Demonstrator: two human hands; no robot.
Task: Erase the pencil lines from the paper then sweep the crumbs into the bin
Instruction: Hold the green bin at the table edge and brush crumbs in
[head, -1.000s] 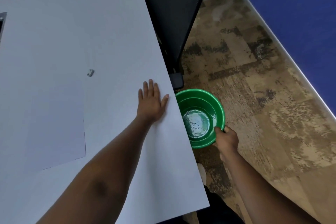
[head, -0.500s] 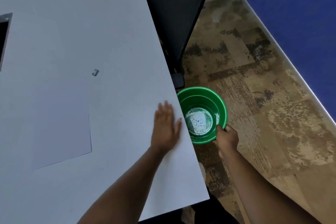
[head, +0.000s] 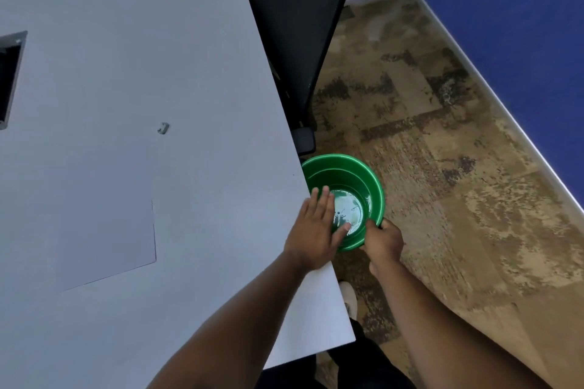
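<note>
White table fills the frame's left; patchy brown carpet on the right. Paper lies flat at lower left, long axis roughly up-down in frame. Green bin sits at table edge, mouth up. Left hand: flat, fingers straight and together, reaching past the edge over the bin. Right hand grips the bin's near rim (eraser well apart, mid-table).

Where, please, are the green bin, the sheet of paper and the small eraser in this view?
green bin (head: 377,189), head view, right inner wall.
sheet of paper (head: 107,215), head view, middle of the sheet.
small eraser (head: 163,128), head view, its middle.
</note>
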